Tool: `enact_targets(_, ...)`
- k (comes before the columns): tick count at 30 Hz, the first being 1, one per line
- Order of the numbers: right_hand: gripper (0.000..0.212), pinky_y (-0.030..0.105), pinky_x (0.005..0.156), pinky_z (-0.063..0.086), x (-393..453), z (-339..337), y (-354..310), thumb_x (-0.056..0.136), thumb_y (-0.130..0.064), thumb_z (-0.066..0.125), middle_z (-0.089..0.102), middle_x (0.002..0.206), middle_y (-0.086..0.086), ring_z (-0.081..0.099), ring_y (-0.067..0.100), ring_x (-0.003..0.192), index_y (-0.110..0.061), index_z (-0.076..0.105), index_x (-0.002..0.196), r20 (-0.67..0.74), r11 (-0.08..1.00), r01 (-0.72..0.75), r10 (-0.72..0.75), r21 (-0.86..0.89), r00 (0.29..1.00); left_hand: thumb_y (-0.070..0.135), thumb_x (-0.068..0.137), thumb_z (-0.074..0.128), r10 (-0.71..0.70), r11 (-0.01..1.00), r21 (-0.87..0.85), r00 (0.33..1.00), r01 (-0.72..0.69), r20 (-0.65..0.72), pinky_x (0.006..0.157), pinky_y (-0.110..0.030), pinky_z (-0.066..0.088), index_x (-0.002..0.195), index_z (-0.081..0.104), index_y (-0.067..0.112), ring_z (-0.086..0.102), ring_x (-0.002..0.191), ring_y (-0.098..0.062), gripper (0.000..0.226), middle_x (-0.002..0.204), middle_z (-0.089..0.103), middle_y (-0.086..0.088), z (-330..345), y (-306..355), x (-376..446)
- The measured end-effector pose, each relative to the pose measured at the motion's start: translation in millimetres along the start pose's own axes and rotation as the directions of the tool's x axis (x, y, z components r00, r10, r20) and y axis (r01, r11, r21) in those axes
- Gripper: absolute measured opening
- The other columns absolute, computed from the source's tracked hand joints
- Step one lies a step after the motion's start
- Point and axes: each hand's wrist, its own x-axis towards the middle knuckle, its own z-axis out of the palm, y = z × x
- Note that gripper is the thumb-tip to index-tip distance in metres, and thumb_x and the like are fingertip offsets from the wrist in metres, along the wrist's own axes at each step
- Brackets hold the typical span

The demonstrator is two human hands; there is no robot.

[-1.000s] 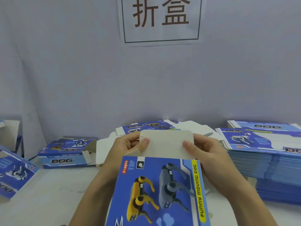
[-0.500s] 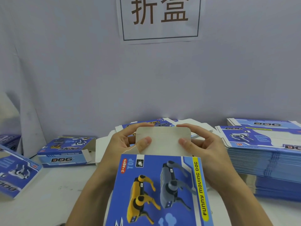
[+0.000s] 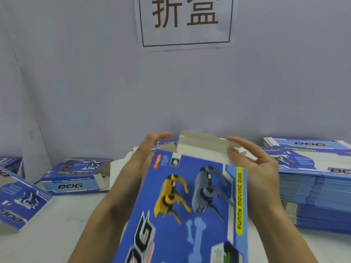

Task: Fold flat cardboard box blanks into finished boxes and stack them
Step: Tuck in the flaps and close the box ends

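Observation:
I hold a blue box (image 3: 190, 205) printed with a yellow and a grey robot dog, tilted up toward me in the middle of the view. Its white top flap (image 3: 203, 147) is bent backward at the far end. My right hand (image 3: 252, 168) grips the box's right side, with fingers on the flap's right corner. My left hand (image 3: 144, 154) is at the box's left edge, its fingers spread and raised beside the flap. A tall stack of flat blue blanks (image 3: 319, 186) lies to the right.
A folded box (image 3: 76, 175) with an open end flap lies on the white table (image 3: 57, 224) at left. Another box (image 3: 19, 202) leans at the far left edge. More blanks lie behind my hands. A grey wall with a paper sign (image 3: 186, 21) closes the back.
The box has tipped up toward me and risen. The white flap, earlier pinched flat by both thumbs, is now folded back. My left fingers have come off the flap and spread.

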Motion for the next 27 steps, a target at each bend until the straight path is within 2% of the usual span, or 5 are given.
enact_targets(4,0.022,0.023,0.048,0.052,0,-5,-14,0.096,-0.009,0.065,0.075,0.072,0.001,0.064,0.014,0.055,-0.028,0.076,0.101,-0.067,0.995,0.099,-0.099,-0.006,0.993,0.079,0.037,0.081,-0.040,0.996,0.083,0.981,0.025,0.191,0.077,-0.021,0.055,0.128,0.063,0.001,0.070,0.069,0.006,0.122,0.073,0.075,0.016,14,25,-4)
enact_targets(7,0.026,0.024,0.055,0.055,2,-6,-25,0.095,-0.022,0.067,0.068,0.073,-0.003,0.062,0.010,0.060,-0.040,0.070,0.114,-0.038,0.992,0.126,-0.126,0.004,0.991,0.035,0.082,0.071,0.044,0.997,0.055,0.983,-0.054,0.177,0.072,-0.029,0.060,0.123,0.067,0.030,0.076,0.089,-0.019,0.041,0.103,0.077,-0.001,18,22,-2)
enact_targets(12,0.049,0.050,0.092,0.054,-2,-5,-41,0.084,-0.061,0.064,0.068,0.128,-0.003,0.069,0.024,0.113,-0.047,0.057,0.130,0.463,1.000,0.015,-0.004,-0.020,0.886,0.037,0.091,0.067,0.244,0.969,0.029,0.970,-0.244,0.013,0.058,-0.033,0.060,0.109,0.068,0.029,0.075,0.073,-0.026,0.019,0.096,0.075,-0.011,35,27,-16)
enact_targets(21,0.022,0.030,0.063,0.058,-11,1,-47,0.094,-0.034,0.054,0.069,0.090,0.015,0.071,0.022,0.079,-0.015,0.061,0.102,0.400,0.968,0.252,-0.225,-0.015,0.889,0.068,0.086,0.038,0.208,0.862,0.472,0.978,-0.182,-0.002,0.088,-0.052,0.056,0.100,0.050,0.042,0.072,0.092,-0.026,0.032,0.107,0.068,-0.010,45,28,-17)
enact_targets(27,0.054,0.038,0.064,0.049,-16,6,-46,0.091,-0.064,0.052,0.054,0.075,0.015,0.055,0.030,0.067,-0.011,0.057,0.099,0.414,0.957,0.287,-0.247,-0.037,0.876,0.090,0.074,0.041,0.149,0.974,0.197,0.971,-0.112,-0.186,0.099,-0.049,0.047,0.103,0.070,0.039,0.068,0.107,-0.012,0.066,0.111,0.074,0.007,58,30,-17)
